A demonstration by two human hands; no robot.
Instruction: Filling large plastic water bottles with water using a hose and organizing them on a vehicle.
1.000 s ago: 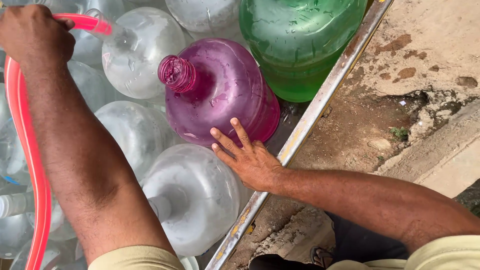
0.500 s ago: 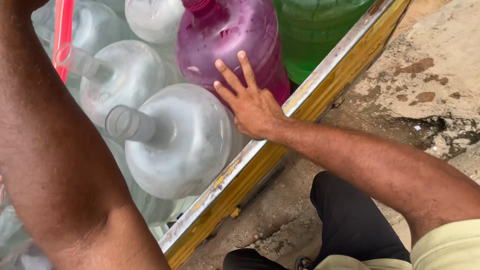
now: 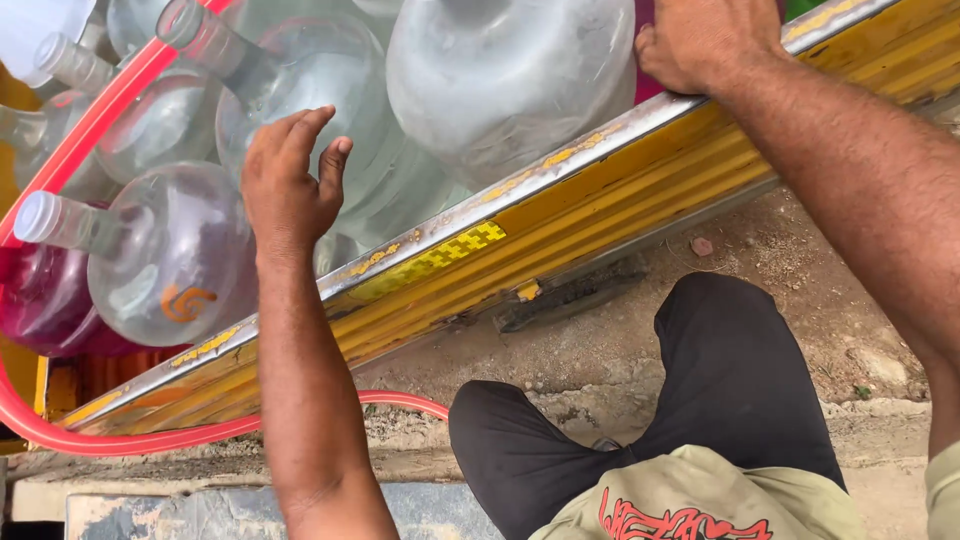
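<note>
**Hands at the side of a truck bed full of water jugs**

The left hand [image 3: 290, 185] hovers with its fingers loosely spread and curled, holding nothing, just over the metal rail [image 3: 480, 215] of the yellow truck side. It is nearest a clear jug [image 3: 165, 260] lying on its side at the left, capped neck pointing left, and another clear jug [image 3: 330, 120] just beyond the fingertips. The right hand [image 3: 705, 40] is closed over the rail at the far right, gripping the edge, right beside a large clear jug [image 3: 510, 80] that leans against the rail. A red hose [image 3: 90, 130] runs across the jugs on the left and loops down under the bed. A purple jug [image 3: 40, 300] sits at the far left, partly hidden.

By the look of it, the step in hand is reaching in for a jug; a firm hold would call for the left hand to close on a neck or body.
</note>
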